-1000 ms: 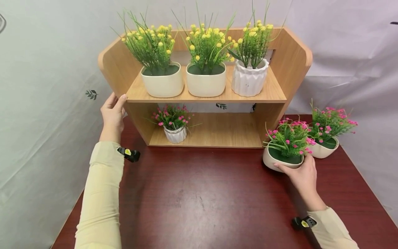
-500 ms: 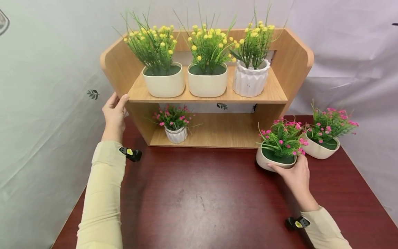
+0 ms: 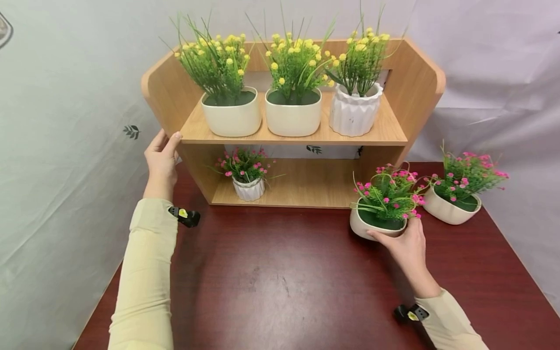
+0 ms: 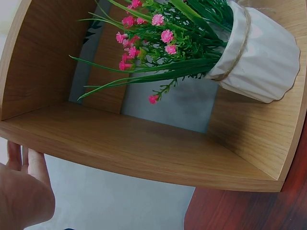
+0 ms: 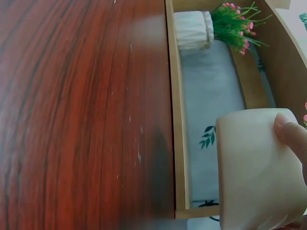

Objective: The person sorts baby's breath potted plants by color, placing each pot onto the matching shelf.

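Note:
My right hand grips a cream oval flowerpot with pink flowers, thumb over the near rim. In the right wrist view this flowerpot overlaps the lower part of the wooden shelf, with the thumb on its wall. My left hand touches the left side panel of the shelf. The left wrist view has its fairly straight fingers against the panel's outer face. A ribbed white flowerpot with pink flowers stands at the left of the lower level.
Two cream flowerpots and a ribbed white flowerpot, all with yellow flowers, line the upper level. Another cream flowerpot with pink flowers stands right of the shelf on the dark red table. Cloth hangs behind.
My right hand has carried the cream flowerpot leftward, away from the other pink-flowered one and toward the shelf's lower opening. My left hand stays at the side panel.

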The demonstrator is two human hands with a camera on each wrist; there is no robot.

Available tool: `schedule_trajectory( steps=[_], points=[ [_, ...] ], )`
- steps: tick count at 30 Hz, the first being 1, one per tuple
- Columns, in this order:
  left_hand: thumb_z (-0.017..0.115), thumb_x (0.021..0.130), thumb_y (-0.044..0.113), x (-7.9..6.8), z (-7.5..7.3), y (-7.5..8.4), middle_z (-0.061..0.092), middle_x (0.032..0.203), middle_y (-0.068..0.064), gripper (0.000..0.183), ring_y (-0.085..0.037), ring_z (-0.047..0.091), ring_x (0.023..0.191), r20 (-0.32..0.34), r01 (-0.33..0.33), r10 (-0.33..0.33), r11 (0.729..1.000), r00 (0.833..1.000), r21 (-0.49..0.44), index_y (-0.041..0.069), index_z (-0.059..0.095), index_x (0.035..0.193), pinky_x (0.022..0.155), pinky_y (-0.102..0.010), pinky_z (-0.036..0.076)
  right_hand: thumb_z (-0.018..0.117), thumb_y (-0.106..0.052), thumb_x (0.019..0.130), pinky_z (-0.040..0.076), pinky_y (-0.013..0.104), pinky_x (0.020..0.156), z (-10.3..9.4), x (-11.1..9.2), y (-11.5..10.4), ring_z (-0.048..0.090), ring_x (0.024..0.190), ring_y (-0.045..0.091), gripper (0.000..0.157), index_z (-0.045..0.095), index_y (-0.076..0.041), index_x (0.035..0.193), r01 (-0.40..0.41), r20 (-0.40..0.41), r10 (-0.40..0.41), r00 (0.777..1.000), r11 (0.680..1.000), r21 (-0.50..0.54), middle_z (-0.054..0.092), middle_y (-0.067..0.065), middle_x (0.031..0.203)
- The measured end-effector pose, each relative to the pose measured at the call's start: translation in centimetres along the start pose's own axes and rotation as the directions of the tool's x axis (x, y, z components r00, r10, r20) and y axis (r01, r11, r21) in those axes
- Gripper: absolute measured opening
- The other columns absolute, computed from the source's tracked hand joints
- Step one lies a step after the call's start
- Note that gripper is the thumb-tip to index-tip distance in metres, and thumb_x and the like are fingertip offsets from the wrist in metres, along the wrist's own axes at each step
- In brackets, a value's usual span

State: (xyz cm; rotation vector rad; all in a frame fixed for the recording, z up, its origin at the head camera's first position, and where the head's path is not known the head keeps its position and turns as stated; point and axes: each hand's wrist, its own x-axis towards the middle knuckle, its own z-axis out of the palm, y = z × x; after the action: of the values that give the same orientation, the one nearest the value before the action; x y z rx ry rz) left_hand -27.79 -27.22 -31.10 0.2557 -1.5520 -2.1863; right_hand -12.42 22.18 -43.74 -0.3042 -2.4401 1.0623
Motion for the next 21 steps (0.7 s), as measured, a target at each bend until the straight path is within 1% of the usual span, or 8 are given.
schedule_trajectory(
  steps=[5, 8, 13, 18, 19, 20, 21],
  points=[
    [0.07, 0.085, 0.009, 0.1, 0.0, 0.1, 0.055, 0.136, -0.006, 0.043, -0.019, 0.053, 0.124, 0.006, 0.002, -0.002, 1.0, 1.0, 0.013, 0.018, 0.063, 0.127, 0.11, -0.032, 0.036, 0.09, -0.021, 0.056, 0.039, 0.057, 0.086, 0.5, -0.2, -0.6, 0.048, 0.105, 0.045, 0.085, 0.046, 0.008, 0.122, -0.011, 0.029, 0.011, 1.0, 1.0, 0.013, 0.05, 0.028, 0.107],
    [0.07, 0.086, 0.009, 0.1, 0.2, 0.1, 0.056, 0.135, -0.006, 0.043, -0.02, 0.054, 0.122, 0.008, -0.013, 0.013, 1.0, 1.0, 0.028, 0.018, 0.063, 0.127, 0.11, -0.033, 0.037, 0.09, -0.021, 0.056, 0.039, 0.057, 0.088, 0.8, -0.3, -0.9, 0.048, 0.106, 0.045, 0.087, 0.045, 0.007, 0.125, -0.015, 0.049, 0.014, 0.999, 1.0, 0.025, 0.05, 0.028, 0.109],
    [0.07, 0.085, 0.008, 0.1, 0.4, -0.1, 0.057, 0.133, -0.007, 0.043, -0.019, 0.055, 0.119, 0.014, -0.02, 0.02, 1.0, 1.0, 0.0, 0.016, 0.063, 0.127, 0.109, -0.033, 0.038, 0.09, -0.02, 0.057, 0.039, 0.056, 0.09, 1.3, -0.4, -1.3, 0.048, 0.108, 0.044, 0.09, 0.044, 0.005, 0.129, -0.013, 0.066, 0.009, 0.998, 0.999, 0.051, 0.05, 0.028, 0.112],
    [0.069, 0.086, 0.01, 0.1, 0.2, -0.2, 0.057, 0.134, -0.006, 0.042, -0.018, 0.055, 0.121, -0.001, -0.027, 0.027, 0.998, 1.0, 0.052, 0.018, 0.063, 0.127, 0.108, -0.033, 0.039, 0.09, -0.02, 0.057, 0.039, 0.056, 0.092, 2.2, -0.3, -1.7, 0.047, 0.111, 0.044, 0.092, 0.043, 0.005, 0.131, 0.004, 0.084, -0.01, 0.996, 0.998, 0.071, 0.05, 0.029, 0.115],
    [0.069, 0.086, 0.01, 0.1, 0.2, -0.2, 0.057, 0.134, -0.006, 0.042, -0.019, 0.054, 0.122, -0.003, -0.021, 0.021, 0.999, 1.0, 0.044, 0.018, 0.063, 0.127, 0.108, -0.033, 0.038, 0.09, -0.02, 0.057, 0.039, 0.056, 0.092, 2.4, -0.3, -1.7, 0.047, 0.111, 0.044, 0.092, 0.043, 0.005, 0.132, 0.004, 0.088, -0.01, 0.996, 0.997, 0.071, 0.05, 0.028, 0.115],
    [0.069, 0.086, 0.01, 0.1, 0.1, -0.2, 0.056, 0.135, -0.006, 0.042, -0.019, 0.054, 0.122, -0.004, -0.025, 0.025, 0.998, 1.0, 0.061, 0.019, 0.063, 0.127, 0.108, -0.033, 0.039, 0.09, -0.021, 0.057, 0.039, 0.056, 0.092, 2.6, -0.3, -1.8, 0.047, 0.111, 0.044, 0.092, 0.043, 0.005, 0.131, 0.006, 0.09, -0.012, 0.996, 0.998, 0.069, 0.05, 0.028, 0.115],
    [0.069, 0.086, 0.01, 0.1, 0.1, -0.2, 0.056, 0.135, -0.006, 0.042, -0.019, 0.054, 0.122, -0.004, -0.021, 0.022, 0.998, 1.0, 0.057, 0.019, 0.063, 0.127, 0.108, -0.033, 0.038, 0.09, -0.021, 0.056, 0.039, 0.056, 0.092, 2.7, -0.3, -1.9, 0.047, 0.111, 0.044, 0.092, 0.043, 0.005, 0.131, 0.009, 0.092, -0.016, 0.996, 0.997, 0.071, 0.05, 0.028, 0.115]
  ],
)
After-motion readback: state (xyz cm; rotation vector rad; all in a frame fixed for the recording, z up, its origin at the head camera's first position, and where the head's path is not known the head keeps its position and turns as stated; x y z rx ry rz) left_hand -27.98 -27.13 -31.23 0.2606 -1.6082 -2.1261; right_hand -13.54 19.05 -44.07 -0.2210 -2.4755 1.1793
